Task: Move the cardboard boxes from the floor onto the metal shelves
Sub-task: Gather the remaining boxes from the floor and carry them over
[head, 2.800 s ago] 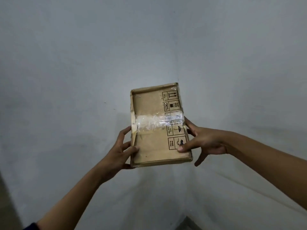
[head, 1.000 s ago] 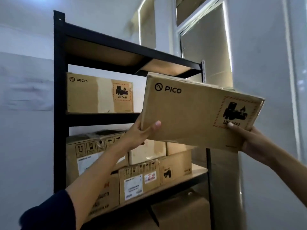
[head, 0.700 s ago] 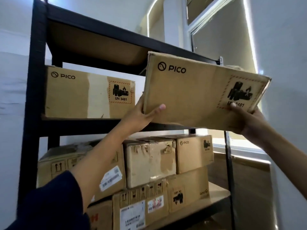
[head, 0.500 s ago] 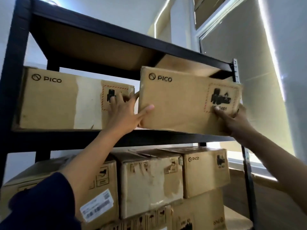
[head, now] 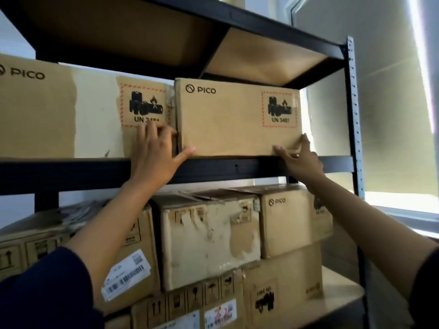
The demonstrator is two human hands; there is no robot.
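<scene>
Box: brown rectangular PICO cardboard box [head: 237,117], seated on black metal shelf [head: 261,163].
Hands: left hand [head: 154,150], right hand [head: 300,160], both spread at the box's lower corners.
Handling: likely light, stiff; hold bottom corners.

A brown PICO box [head: 228,117] is sitting upright on the black metal shelf [head: 237,166]. It is standing just beside another PICO box [head: 71,110], its hazard label facing out.

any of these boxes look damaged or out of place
The middle box on the lower shelf looks worn: its front paper is peeled and scuffed, and its top flaps sit loose. The PICO box between the left hand and right hand sits square and intact.
</scene>
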